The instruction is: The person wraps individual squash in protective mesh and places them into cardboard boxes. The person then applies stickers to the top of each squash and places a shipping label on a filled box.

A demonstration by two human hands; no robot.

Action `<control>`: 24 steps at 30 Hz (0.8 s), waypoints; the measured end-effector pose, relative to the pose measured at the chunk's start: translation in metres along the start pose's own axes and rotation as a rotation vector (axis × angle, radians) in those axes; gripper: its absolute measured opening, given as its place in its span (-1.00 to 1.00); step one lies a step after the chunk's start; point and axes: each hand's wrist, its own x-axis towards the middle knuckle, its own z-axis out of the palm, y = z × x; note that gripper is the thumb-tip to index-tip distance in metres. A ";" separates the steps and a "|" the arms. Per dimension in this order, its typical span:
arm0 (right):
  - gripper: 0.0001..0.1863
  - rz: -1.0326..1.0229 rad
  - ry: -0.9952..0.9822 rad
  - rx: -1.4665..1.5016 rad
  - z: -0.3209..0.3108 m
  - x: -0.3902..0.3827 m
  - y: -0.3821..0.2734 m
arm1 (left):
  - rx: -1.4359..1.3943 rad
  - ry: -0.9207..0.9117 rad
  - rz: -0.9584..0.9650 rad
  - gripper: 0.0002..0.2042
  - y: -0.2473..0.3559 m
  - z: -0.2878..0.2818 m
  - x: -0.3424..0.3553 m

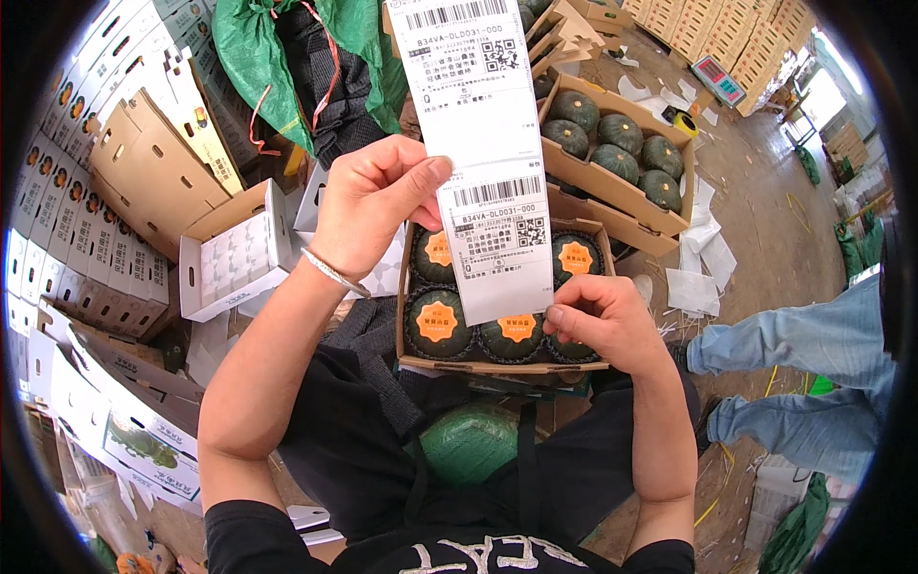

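A long white strip of two printed shipping labels (488, 143) hangs over a cardboard box (404, 287) of dark green pumpkins. The strip's left edge, near its middle, is pinched between the thumb and fingers of my left hand (368, 196). At the lower right corner, my right hand (612, 320) has its thumb and fingers closed on the same strip. Orange scalloped stickers mark several pumpkins (438, 323), which sit in dark netting. The strip hides the middle of the box.
Another box of pumpkins (620, 132) stands beyond, to the right. An open white carton (239, 253) lies at the left, near stacked flat cartons (96, 249). Paper scraps (703, 249) litter the floor. A person in jeans (794, 340) stands at the right. A scale (719, 80) sits farther back.
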 end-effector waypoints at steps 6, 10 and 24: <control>-0.87 0.002 -0.005 0.004 0.001 0.000 0.002 | -0.009 -0.005 0.001 -0.86 0.000 0.000 0.000; -0.89 0.003 0.009 0.007 0.002 0.000 0.003 | -0.011 0.004 -0.001 -0.86 0.000 0.001 0.000; -0.92 -0.050 0.155 0.172 0.008 0.004 0.004 | -0.064 0.071 0.024 -0.85 -0.004 -0.002 0.002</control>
